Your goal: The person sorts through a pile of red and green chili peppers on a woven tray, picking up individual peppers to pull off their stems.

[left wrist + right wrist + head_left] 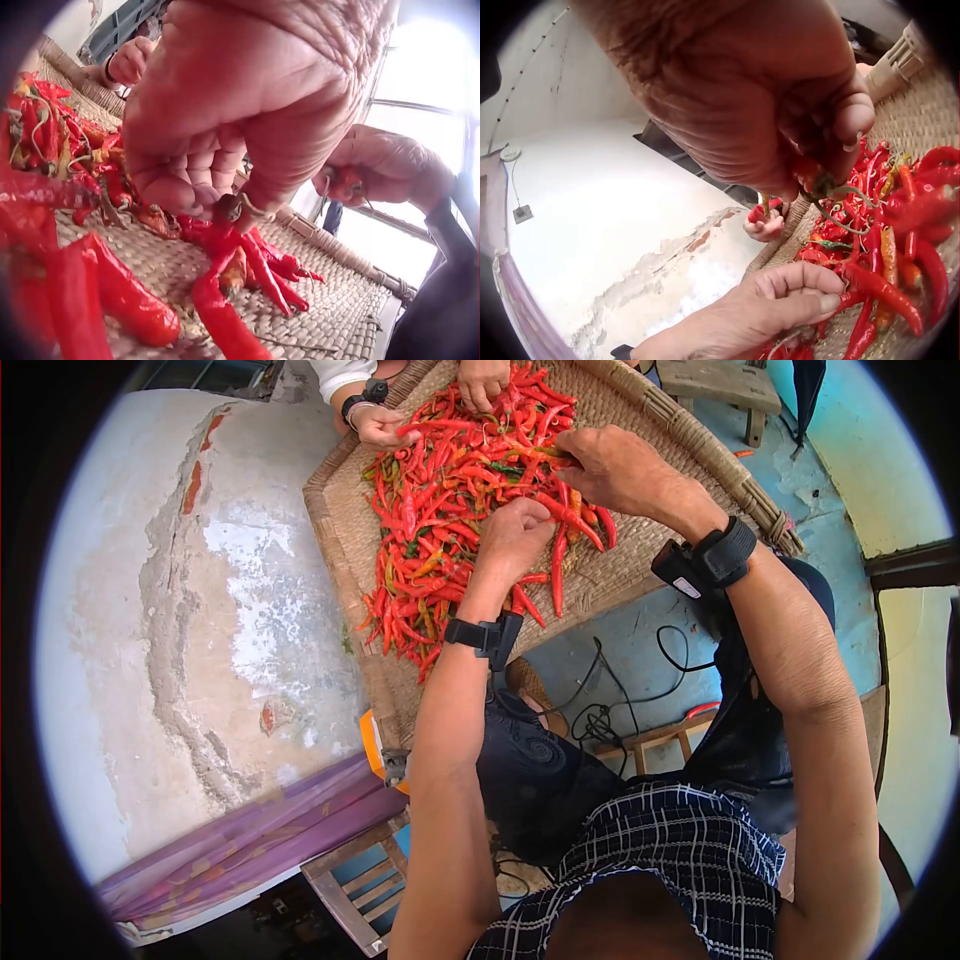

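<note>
A heap of red chili peppers (440,510), a few orange or green, lies on a woven tray (650,565). At the near side of the heap, my left hand (515,538) pinches a red chili pepper (217,296) near its stem end, between thumb and fingertips. Over to the right, my right hand (622,472) has its fingers curled round red chili (810,174), whose green stems stick out below the fingers. Most of that chili is hidden inside the hand. Loose chilies (885,296) lie beside the left fingertips.
Across the tray, another person's hands (378,426) work at the heap, one holding a red chili (438,425). A thick rim (735,470) borders the tray. A wooden stool (720,385) stands at the far right; black cables (600,715) lie on the floor. A cracked wall (190,580) is at left.
</note>
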Tool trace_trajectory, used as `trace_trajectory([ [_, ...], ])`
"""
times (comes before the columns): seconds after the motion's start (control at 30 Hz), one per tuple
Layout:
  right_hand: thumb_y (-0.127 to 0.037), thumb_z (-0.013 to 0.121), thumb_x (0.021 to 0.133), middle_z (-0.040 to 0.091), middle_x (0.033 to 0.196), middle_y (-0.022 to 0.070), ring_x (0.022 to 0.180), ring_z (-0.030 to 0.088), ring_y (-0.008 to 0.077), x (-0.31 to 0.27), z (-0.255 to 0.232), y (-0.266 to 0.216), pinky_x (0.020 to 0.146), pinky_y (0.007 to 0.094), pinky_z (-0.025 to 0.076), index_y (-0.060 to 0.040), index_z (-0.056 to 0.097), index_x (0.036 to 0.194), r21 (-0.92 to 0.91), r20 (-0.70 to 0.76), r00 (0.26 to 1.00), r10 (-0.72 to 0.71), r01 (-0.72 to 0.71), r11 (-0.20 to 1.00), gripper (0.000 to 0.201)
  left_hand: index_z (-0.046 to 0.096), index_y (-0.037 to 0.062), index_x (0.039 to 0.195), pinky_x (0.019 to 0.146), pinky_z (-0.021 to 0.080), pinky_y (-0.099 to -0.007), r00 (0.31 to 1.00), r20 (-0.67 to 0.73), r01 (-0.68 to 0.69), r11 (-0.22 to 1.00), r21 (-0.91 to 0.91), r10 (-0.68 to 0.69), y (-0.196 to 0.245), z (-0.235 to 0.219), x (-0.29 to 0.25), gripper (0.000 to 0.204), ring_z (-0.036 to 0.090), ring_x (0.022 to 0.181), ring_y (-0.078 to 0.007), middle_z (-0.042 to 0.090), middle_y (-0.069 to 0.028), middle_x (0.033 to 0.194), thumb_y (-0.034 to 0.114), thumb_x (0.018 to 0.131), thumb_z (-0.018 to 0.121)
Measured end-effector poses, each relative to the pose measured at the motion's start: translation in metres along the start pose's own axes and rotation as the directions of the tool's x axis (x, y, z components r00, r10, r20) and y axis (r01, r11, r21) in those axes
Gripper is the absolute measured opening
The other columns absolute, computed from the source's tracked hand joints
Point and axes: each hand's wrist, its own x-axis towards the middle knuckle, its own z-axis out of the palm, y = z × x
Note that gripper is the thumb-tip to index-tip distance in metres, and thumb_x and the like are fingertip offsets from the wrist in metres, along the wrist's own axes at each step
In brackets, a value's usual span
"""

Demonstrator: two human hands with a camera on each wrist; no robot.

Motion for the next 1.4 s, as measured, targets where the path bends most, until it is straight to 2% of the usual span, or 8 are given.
trace_trajectory([
  [0.23,-0.019,0.058,0.081,0.063,0.083,0.0209,0.084,0.063,0.038,0.001,0.002,-0.001,0.072,0.047,0.05,-0.0019,0.059,0.09,0.01,0.019,1.0,0.011,-0.011,1.0,0.019,0.06,0.0042,0.096,0.059,0.043,-0.0187,0.991,-0.126,-0.04,0.831,-0.555,-0.036,0.018,-0.035,0.005,0.015,0.053,0.065,-0.0064,0.06,0.0002,0.079,0.01,0.083,0.064],
  [0.33,-0.02,0.062,0.084,0.061,0.08,0.0199,0.075,0.06,0.0384,0.0,0.006,0.002,0.066,0.0455,0.048,0.0002,0.058,0.091,0.001,-0.054,0.996,-0.069,0.069,0.998,0.022,0.049,0.0018,0.117,0.059,0.048,-0.0221,0.877,-0.471,-0.273,0.706,-0.654,-0.096,0.022,-0.033,0.011,0.041,0.056,0.072,-0.0084,0.061,-0.0048,0.091,0.024,0.087,0.066],
  [0.5,-0.022,0.059,0.083,0.063,0.081,0.0209,0.083,0.063,0.0378,-0.001,0.0,-0.001,0.072,0.0466,0.051,-0.0015,0.059,0.089,-0.01,-0.017,1.0,-0.026,0.026,1.0,0.022,0.047,-0.003,0.121,0.061,0.049,-0.0272,0.986,-0.131,0.057,0.949,-0.31,-0.102,0.003,0.0,0.011,0.052,0.059,0.075,-0.0131,0.064,-0.0084,0.09,0.024,0.082,0.069],
  [0.67,-0.023,0.06,0.083,0.063,0.081,0.0206,0.082,0.063,0.0378,0.001,0.002,-0.002,0.072,0.0467,0.051,-0.002,0.059,0.088,-0.011,-0.014,1.0,0.002,-0.003,1.0,0.022,0.051,-0.0033,0.112,0.065,0.05,-0.0315,0.984,-0.168,-0.038,0.986,0.162,0.065,0.001,0.032,0.01,0.048,0.063,0.072,-0.018,0.065,-0.0109,0.079,0.021,0.076,0.072],
  [1.03,-0.019,0.06,0.081,0.063,0.081,0.0213,0.083,0.063,0.0374,-0.001,-0.001,-0.003,0.073,0.046,0.051,-0.0008,0.06,0.089,-0.013,-0.017,1.0,-0.022,0.022,1.0,0.02,0.051,0.001,0.107,0.058,0.046,-0.023,0.991,-0.116,-0.005,0.832,-0.554,-0.071,0.011,-0.025,0.02,0.03,0.057,0.065,-0.0106,0.061,-0.0055,0.081,0.005,0.081,0.066],
  [1.1,-0.019,0.06,0.081,0.063,0.08,0.0213,0.082,0.063,0.0375,0.001,0.003,-0.002,0.072,0.0462,0.051,-0.0006,0.06,0.089,-0.021,-0.013,0.999,-0.038,0.038,0.999,0.02,0.048,0.0006,0.114,0.06,0.049,-0.0241,0.868,-0.492,-0.233,0.828,-0.509,-0.059,0.004,-0.02,0.029,0.036,0.059,0.068,-0.0114,0.062,-0.0058,0.084,0.007,0.083,0.066],
  [1.3,-0.021,0.062,0.083,0.062,0.079,0.0203,0.078,0.062,0.0374,0.001,0.005,-0.001,0.068,0.0452,0.05,-0.0003,0.059,0.09,-0.022,-0.023,0.998,-0.053,0.053,0.998,0.022,0.063,0.0017,0.077,0.058,0.047,-0.0335,0.99,0.04,-0.143,0.974,0.177,0.138,0.021,0.012,0.005,0.026,0.06,0.063,-0.0208,0.062,-0.0098,0.067,0.027,0.08,0.067],
  [1.4,-0.022,0.061,0.083,0.062,0.078,0.0206,0.08,0.063,0.0374,0.001,0.004,-0.003,0.07,0.046,0.051,-0.0002,0.058,0.088,-0.027,-0.019,0.998,-0.06,0.06,0.998,0.023,0.062,-0.0001,0.076,0.06,0.046,-0.0372,0.991,0.028,-0.13,0.893,0.431,0.131,0.021,0.027,0.004,0.032,0.061,0.064,-0.0256,0.06,-0.0127,0.064,0.031,0.075,0.068],
])
